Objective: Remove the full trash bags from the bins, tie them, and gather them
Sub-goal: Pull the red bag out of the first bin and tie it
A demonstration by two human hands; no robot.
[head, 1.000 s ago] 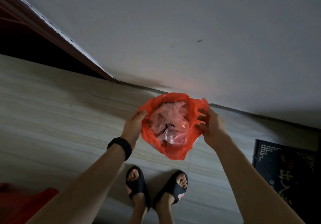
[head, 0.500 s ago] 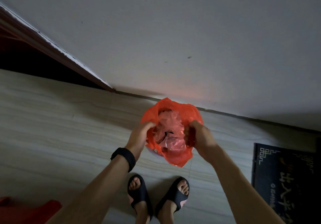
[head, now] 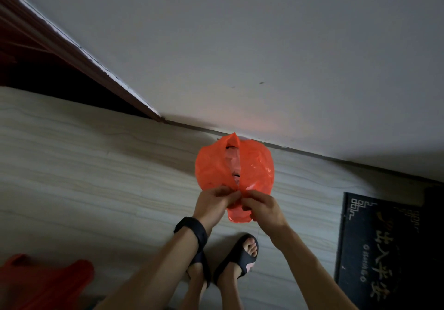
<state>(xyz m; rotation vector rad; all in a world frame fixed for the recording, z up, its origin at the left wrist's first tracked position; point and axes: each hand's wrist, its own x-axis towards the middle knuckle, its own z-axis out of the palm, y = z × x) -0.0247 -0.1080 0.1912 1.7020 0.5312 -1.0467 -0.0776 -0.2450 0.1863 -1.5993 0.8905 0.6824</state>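
Head view: a red trash bag (head: 216, 168) hangs above the floor (head: 96, 165) near the wall (head: 264, 45), just beyond both hands. The left hand (head: 212, 202) and right hand (head: 260, 207) pinch its near rim together, fingertips touching.

Red-orange trash bag (head: 258, 169) hanging in air above pale floor (head: 96, 177), near base of wall (head: 264, 45). Thin glossy plastic crinkling, bulging round. Two rim edges meeting along middle, leaving narrow slit; pale crumpled contents showing through gap. Far end of rim peaking into small point. Near end being pinched by left hand (head: 211, 204) and right hand (head: 262, 210), fingertips touching at seam. Loose fold sagging below hands. Second red plastic shape (head: 48, 283) lying at lower-left corner, too blurred to identify.
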